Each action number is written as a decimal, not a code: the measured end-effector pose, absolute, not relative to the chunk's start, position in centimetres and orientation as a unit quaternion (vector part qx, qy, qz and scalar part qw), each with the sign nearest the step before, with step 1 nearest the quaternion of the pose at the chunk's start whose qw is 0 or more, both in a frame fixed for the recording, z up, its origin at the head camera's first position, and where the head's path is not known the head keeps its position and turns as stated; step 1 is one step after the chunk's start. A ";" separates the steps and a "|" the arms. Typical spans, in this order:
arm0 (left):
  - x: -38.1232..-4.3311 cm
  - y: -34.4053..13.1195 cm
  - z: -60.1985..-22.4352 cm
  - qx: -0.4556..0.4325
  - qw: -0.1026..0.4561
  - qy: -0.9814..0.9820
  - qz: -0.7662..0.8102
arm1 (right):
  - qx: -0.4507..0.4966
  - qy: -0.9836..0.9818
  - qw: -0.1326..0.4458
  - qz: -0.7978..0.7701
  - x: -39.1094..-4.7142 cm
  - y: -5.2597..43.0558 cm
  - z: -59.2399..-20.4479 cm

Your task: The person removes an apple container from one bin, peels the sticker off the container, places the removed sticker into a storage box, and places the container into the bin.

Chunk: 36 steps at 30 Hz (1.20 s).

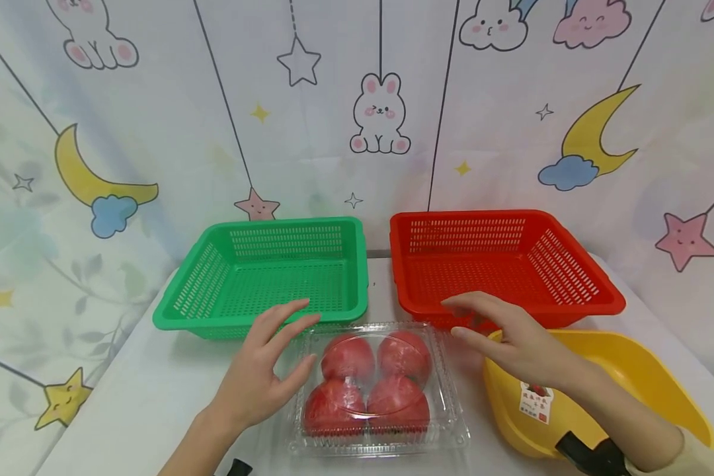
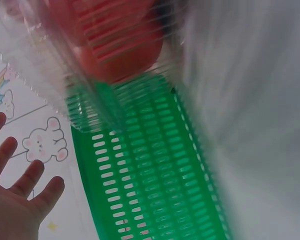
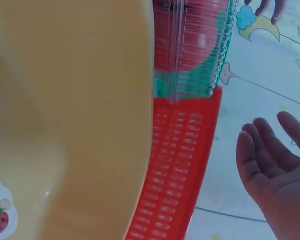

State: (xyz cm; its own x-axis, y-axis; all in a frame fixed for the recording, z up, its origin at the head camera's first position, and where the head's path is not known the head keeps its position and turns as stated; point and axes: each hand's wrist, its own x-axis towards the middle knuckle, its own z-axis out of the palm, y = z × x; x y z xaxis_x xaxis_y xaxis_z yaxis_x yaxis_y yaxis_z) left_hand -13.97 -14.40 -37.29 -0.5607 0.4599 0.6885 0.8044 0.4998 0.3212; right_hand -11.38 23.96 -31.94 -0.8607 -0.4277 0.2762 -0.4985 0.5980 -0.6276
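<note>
A clear plastic clamshell box (image 1: 452, 410) lies on the white table in the head view, with several round red fruits (image 1: 397, 404) inside it. My left hand (image 1: 256, 377) is held in the air at the box's left side, fingers spread and holding nothing. Over toward the right, my right hand (image 1: 517, 344) hovers between the box and the yellow basin (image 1: 625, 350), fingers loosely bent with nothing in them. The left wrist view shows spread fingers (image 2: 50, 195) apart from the box. Bent fingers (image 3: 247, 155) appear in the right wrist view, also apart from it.
Behind the box stand a green plastic basket (image 1: 169, 317) at left and a red plastic basket (image 1: 607, 305) at right. The basin bears a fruit sticker (image 1: 535, 403) on its inner wall. A cartoon-printed curtain (image 1: 321, 145) hangs behind the table.
</note>
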 end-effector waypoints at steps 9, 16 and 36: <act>-13.0 -14.6 -39.5 -0.370 0.239 -0.830 -0.341 | 0.221 -0.898 -0.082 0.372 -11.1 24.2 -32.7; -12.5 -14.8 -41.0 -0.350 0.216 -0.839 -0.357 | 0.225 -0.889 -0.156 0.367 -11.5 23.9 -33.2; -12.9 -15.2 -41.0 -0.320 0.219 -0.847 -0.363 | 0.036 -0.745 -0.389 0.541 -12.6 22.0 -35.2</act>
